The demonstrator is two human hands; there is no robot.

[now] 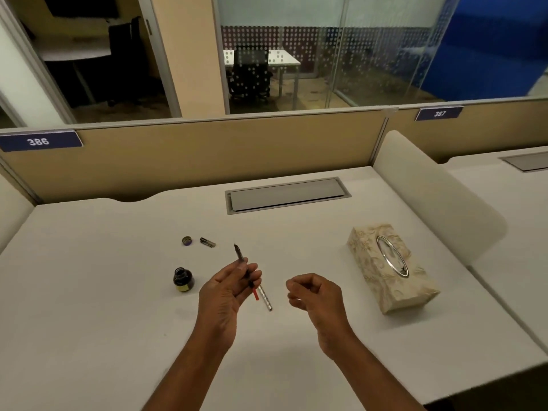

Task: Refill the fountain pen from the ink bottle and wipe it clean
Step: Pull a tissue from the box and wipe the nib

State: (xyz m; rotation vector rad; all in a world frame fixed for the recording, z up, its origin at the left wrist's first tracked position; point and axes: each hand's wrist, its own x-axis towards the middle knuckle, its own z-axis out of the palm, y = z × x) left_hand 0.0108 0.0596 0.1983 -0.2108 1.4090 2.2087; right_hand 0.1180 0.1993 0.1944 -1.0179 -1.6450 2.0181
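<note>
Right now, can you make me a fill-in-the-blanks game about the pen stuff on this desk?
1. The pen section, nib pointing up, is held in the ____ hand.
2. The ink bottle stands with its cap ____.
3. The tissue box lies on the ____ side of the desk.
4. The right hand holds ____.

Missing words: left; off; right; nothing
</note>
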